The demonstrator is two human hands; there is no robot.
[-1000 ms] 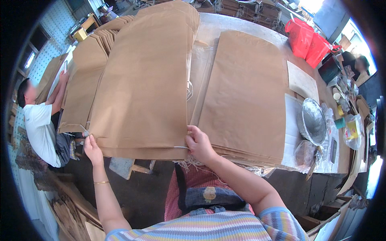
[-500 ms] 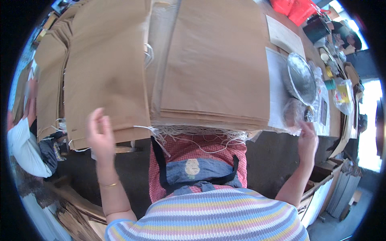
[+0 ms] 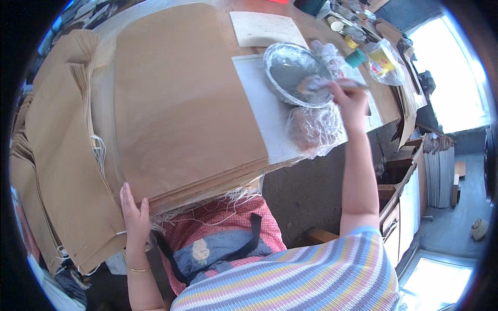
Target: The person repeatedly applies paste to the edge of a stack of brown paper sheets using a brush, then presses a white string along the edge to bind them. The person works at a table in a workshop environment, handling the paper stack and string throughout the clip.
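Right hand (image 3: 353, 106) is gripping a blurred brush (image 3: 312, 84) at the bowl (image 3: 268, 65); fast lifting could be dripping onto the paper stack (image 3: 181, 109) at the tabletop's (image 3: 307, 23) near edge. Left hand (image 3: 134, 216) is resting beside it, fingers spread.

no words or numbers are coming through readable. on the table (image 3: 388, 99), a yellow pack (image 3: 383, 59) is showing red and pale print through its clear bag (image 3: 397, 76), too small to make out. near the bowl (image 3: 291, 65), clear wrapping (image 3: 328, 54) is carrying a reddish mark, also illegible.
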